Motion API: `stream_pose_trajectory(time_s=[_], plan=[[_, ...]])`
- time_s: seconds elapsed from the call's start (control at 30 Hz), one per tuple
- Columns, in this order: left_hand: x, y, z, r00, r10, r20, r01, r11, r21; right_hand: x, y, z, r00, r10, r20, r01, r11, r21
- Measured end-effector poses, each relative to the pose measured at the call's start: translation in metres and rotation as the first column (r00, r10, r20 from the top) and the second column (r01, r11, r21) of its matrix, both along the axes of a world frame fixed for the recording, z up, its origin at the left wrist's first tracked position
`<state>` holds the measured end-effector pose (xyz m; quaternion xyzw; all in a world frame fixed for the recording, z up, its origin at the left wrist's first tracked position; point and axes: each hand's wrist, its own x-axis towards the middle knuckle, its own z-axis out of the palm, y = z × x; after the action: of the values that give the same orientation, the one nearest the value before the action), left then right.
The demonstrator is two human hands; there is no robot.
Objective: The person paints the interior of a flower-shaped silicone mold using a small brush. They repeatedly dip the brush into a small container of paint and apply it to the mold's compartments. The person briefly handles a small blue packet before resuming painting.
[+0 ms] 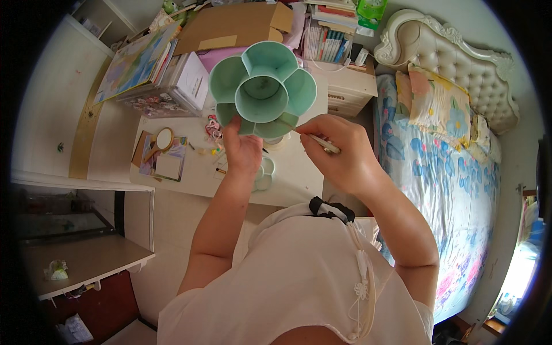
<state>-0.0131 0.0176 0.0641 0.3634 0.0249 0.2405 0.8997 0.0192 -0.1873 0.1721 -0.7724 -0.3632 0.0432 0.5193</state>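
Note:
A mint-green flower-shaped organizer [261, 101] is held up above the white table [297, 172], its round middle cup and several petal compartments facing me. My left hand [245, 148] grips its lower left edge, the thumb on the rim. In my right hand [336, 148] is a slim pale stick-like tool [323, 143], which looks like a brush. Its tip reaches into the lower right petal compartment. On the table below, partly hidden by my left forearm, lies a smaller green flower-shaped piece [265, 174].
Left on the table lie a hand mirror [164, 139], a white pad [168, 167] and small colourful trinkets [213, 127]. Clear storage boxes [172, 97], a cardboard box [233, 26] and stacked books [327, 43] line the back. A bed [448, 181] stands to the right.

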Motion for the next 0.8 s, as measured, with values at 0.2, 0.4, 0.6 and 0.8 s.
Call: stream_pose_trajectory(time_s=[0.2, 0.4, 0.6, 0.8], plan=[[0.001, -0.001, 0.001, 0.999, -0.043, 0.007, 0.043, 0.997, -0.058, 0.009, 0.014, -0.018, 0.976, 0.035, -0.216, -0.01, 0.993, 0.114], [0.0, 0.002, -0.004, 0.998, 0.009, -0.062, -0.014, 0.996, -0.091, 0.003, 0.017, -0.007, 0.996, 0.05, 0.069, -0.047, 0.998, -0.045], [0.003, 0.0, -0.008, 0.993, 0.074, -0.096, -0.082, 0.994, -0.078, 0.009, 0.016, 0.016, 0.984, 0.108, 0.142, -0.063, 0.956, -0.288], [0.005, -0.006, 0.002, 0.996, 0.06, -0.066, -0.07, 0.984, -0.165, -0.005, 0.027, -0.025, 0.974, -0.022, -0.226, 0.047, 0.993, 0.104]])
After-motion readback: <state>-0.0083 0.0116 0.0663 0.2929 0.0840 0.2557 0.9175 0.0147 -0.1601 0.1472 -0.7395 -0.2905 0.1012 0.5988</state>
